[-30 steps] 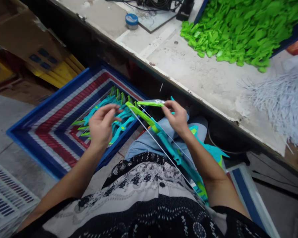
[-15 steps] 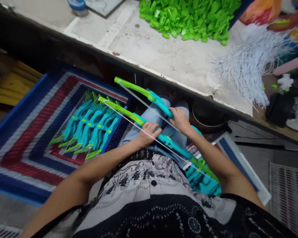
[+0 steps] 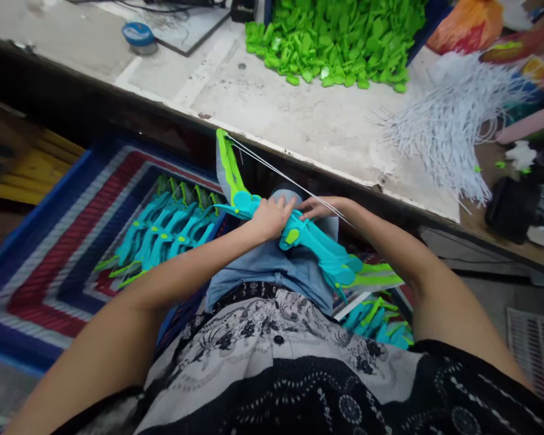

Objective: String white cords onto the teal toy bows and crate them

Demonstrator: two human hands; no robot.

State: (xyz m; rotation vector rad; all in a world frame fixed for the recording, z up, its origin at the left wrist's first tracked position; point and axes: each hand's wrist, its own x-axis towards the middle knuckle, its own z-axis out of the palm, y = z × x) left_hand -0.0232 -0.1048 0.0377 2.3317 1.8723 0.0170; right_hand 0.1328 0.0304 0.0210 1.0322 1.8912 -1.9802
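Observation:
Two teal and lime toy bows (image 3: 317, 244) lie stacked across my lap, their white strings stretched toward the bench edge. My left hand (image 3: 272, 216) is closed over the teal middle grip of the bows. My right hand (image 3: 315, 208) rests just to the right of it, fingers pinched at the strings and the grip. One lime limb (image 3: 229, 163) points up toward the bench.
A blue crate (image 3: 49, 199) on my left holds several finished bows (image 3: 163, 229). More bows (image 3: 376, 323) lie by my right hip. On the worn bench (image 3: 299, 115) are a heap of green parts (image 3: 335, 36), a bundle of white strings (image 3: 453, 127) and a tape roll (image 3: 137, 34).
The two bows, held apart before, are now brought together and turned on my lap. My left hand moved from the crate side to the grip. My view shifted right.

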